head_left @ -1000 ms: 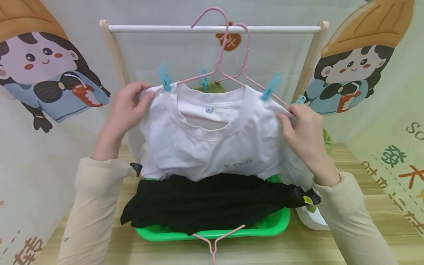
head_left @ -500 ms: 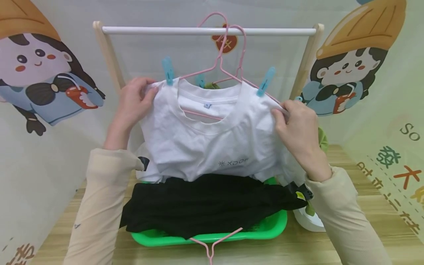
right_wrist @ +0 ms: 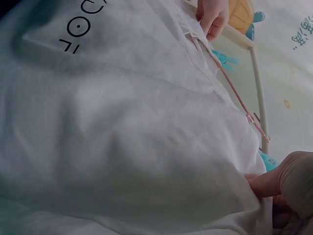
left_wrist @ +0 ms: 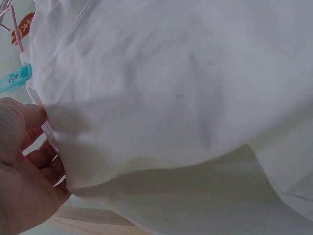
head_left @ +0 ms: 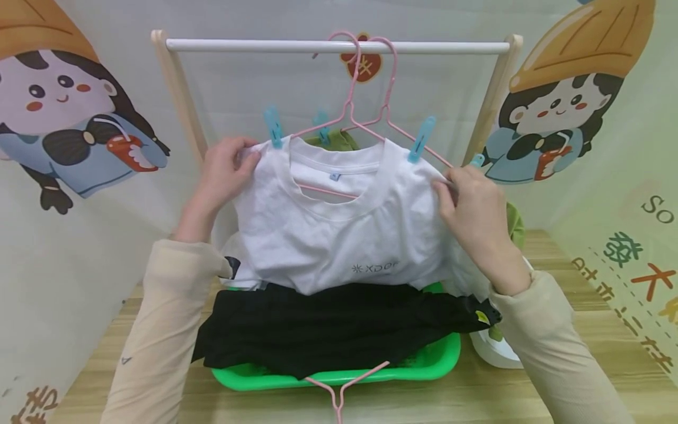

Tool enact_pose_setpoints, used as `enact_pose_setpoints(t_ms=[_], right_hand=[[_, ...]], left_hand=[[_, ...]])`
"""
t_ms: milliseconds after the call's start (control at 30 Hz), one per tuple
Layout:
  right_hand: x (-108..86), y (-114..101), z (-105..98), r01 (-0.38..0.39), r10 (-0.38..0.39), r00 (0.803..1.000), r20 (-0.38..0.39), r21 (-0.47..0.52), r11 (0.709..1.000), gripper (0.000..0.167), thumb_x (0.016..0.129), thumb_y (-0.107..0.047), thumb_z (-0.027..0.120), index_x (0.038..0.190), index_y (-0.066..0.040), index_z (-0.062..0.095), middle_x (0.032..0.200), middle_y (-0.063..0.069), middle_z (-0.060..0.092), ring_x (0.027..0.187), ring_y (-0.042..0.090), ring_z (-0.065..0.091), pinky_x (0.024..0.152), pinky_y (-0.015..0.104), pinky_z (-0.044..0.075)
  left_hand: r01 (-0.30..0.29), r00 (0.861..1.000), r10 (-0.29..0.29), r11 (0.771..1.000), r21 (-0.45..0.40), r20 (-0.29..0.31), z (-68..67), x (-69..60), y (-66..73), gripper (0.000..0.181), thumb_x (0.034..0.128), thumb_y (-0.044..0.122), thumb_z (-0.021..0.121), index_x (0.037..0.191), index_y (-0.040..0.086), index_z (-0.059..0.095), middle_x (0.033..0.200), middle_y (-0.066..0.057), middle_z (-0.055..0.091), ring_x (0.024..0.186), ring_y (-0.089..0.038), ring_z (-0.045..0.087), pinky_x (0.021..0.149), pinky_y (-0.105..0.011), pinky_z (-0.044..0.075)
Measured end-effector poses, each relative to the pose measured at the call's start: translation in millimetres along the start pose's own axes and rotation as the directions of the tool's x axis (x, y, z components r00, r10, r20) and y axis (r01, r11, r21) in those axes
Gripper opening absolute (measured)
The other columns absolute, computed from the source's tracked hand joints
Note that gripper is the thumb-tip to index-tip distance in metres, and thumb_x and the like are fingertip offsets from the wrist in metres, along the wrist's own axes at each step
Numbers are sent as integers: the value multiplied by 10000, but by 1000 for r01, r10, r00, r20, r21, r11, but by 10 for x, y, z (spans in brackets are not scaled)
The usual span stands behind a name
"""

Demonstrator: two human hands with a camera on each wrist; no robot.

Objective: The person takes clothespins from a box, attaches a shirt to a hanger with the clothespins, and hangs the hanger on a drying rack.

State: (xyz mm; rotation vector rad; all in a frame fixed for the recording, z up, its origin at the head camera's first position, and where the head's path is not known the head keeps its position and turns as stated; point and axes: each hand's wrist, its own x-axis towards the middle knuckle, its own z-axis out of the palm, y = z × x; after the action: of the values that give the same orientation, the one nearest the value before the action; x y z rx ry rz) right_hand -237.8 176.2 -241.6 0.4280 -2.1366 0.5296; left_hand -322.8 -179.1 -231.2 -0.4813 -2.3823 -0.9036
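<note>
A white T-shirt (head_left: 328, 241) with small dark lettering is on a pink hanger (head_left: 352, 112). Light-blue clothespins (head_left: 418, 141) clip its shoulders to the hanger. My left hand (head_left: 225, 174) pinches the shirt's left shoulder, outside the clothespin there. My right hand (head_left: 474, 212) pinches the other shoulder between thumb and fingers. The hanger's hook crosses the white rod (head_left: 238, 46) of the rack, its tip showing just below the rod; whether the rod bears its weight I cannot tell. In the left wrist view, thumb and fingers (left_wrist: 36, 161) hold the shirt's edge.
Behind the shirt, another pink hanger (head_left: 391, 76) hangs on the rod with a green garment (head_left: 339, 140) clipped to it. A black garment (head_left: 328, 330) lies over a green basket (head_left: 254, 380). Another pink hanger (head_left: 339, 394) lies at the basket's front. A white round base (head_left: 498, 353) stands at right.
The shirt's hanger hook has come down relative to the rod: its tip was above the rod and now shows below it. Both hands keep their pinch on the shoulders.
</note>
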Motion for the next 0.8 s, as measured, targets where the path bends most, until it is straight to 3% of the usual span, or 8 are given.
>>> enact_pose_setpoints(t_ms=[133, 467, 800], right_hand=[[-10, 18, 17, 10, -11, 1000, -17, -9, 1000, 145, 833, -51, 683, 800, 79, 629, 717, 206, 599, 627, 338, 554, 547, 431, 417], [-6, 86, 102, 35, -36, 997, -68, -14, 999, 129, 832, -48, 680, 789, 67, 640, 695, 186, 594, 602, 319, 543, 523, 410, 407], [-18, 148, 157, 38, -38, 994, -99, 3, 999, 111, 832, -43, 679, 798, 58, 647, 686, 174, 581, 591, 306, 540, 522, 404, 404]], left_hand=[[-28, 1000, 29, 1000, -6, 10, 53, -1, -22, 267, 934, 80, 519, 1127, -96, 579, 1104, -272, 552, 1009, -388, 485, 896, -505, 384], [-58, 996, 58, 998, -3, 74, 100, 7, -66, 381, 909, 66, 542, 1246, -105, 497, 1189, -304, 498, 1126, -428, 441, 977, -531, 306], [-32, 993, 32, 999, -4, 113, 120, 7, -74, 434, 917, 80, 537, 1302, -98, 444, 1291, -287, 448, 1221, -420, 386, 1034, -515, 267]])
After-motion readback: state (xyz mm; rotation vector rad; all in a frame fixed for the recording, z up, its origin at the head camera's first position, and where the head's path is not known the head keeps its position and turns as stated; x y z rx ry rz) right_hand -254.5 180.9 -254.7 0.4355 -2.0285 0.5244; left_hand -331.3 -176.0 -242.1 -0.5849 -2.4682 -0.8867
